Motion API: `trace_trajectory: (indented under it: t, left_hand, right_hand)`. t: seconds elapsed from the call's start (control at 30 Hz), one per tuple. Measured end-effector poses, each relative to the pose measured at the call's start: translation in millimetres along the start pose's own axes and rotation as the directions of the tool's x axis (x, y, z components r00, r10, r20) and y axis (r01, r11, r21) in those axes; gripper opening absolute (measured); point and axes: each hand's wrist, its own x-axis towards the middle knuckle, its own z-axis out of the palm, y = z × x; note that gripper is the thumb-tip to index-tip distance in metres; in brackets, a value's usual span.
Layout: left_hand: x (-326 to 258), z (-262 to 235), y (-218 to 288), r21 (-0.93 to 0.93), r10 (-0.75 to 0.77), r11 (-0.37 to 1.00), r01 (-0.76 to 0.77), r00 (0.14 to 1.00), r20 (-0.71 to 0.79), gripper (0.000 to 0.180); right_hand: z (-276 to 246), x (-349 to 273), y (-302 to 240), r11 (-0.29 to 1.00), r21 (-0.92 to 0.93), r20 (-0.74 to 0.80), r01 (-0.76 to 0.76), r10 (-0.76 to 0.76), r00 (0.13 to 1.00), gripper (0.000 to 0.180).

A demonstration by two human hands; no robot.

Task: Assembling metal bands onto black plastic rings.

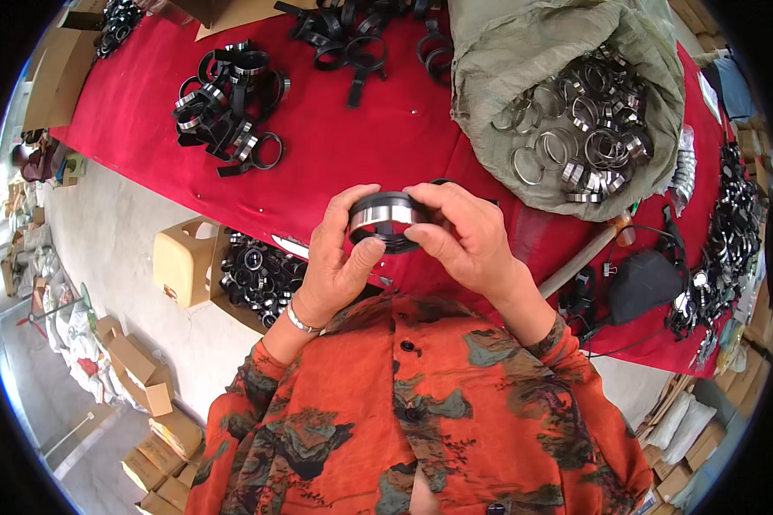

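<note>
Along the left edge of the frame several cardboard boxes (137, 367) are lying on the floor, too many and too overlapped to count. Right of them, at left of centre, one open cardboard carton (183, 262) is sitting by the table edge, and beside it a box of black rings (258, 273) is showing a dense heap. On the red tablecloth (137, 112) in the upper left, one pile of black bands (228, 107) is lying tangled, and a second pile of black bands (361, 34) is spreading along the top edge; single pieces cannot be counted. At the centre, the left hand (335, 262) and the right hand (468, 236) are both closing around one ring (388, 219), black with a silver band, held above the table's near edge and in front of the person's chest. The ring's opening is facing down toward the camera, its axis tilting slightly left, the silver band wrapping its outer side. In the upper right, one grey-green sack (524, 94) is standing open, holding many loose silver metal rings (588, 120). At the far right, more dark parts (730, 232) are lying heaped.
</note>
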Motion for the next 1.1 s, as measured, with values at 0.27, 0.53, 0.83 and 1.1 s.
trace_trajectory:
  t: [0.27, 0.53, 0.83, 1.1]
  left_hand:
    - [7, 5, 0, 0.109, 0.138, 0.987, -0.121, 0.978, -0.156, 0.027]
    - [14, 15, -13, -0.119, -0.288, 0.956, 0.269, 0.936, -0.201, 0.019]
    - [32, 12, -35, -0.586, -0.65, 0.52, 0.622, 0.733, 0.201, 0.045]
    - [31, 6, -44, -0.563, -0.645, 0.57, 0.598, 0.75, 0.144, 0.044]
  right_hand:
    - [21, 2, 0, 0.996, 0.041, -0.067, 0.074, -0.071, 0.995, 0.026]
    - [27, 3, 12, 0.96, 0.185, -0.029, -0.21, 0.218, 0.975, 0.016]
    - [23, -4, 57, 0.298, 0.715, 0.285, -0.632, 0.701, 0.654, 0.029]
    - [24, -1, 53, 0.215, 0.813, 0.287, -0.541, 0.661, 0.694, 0.029]
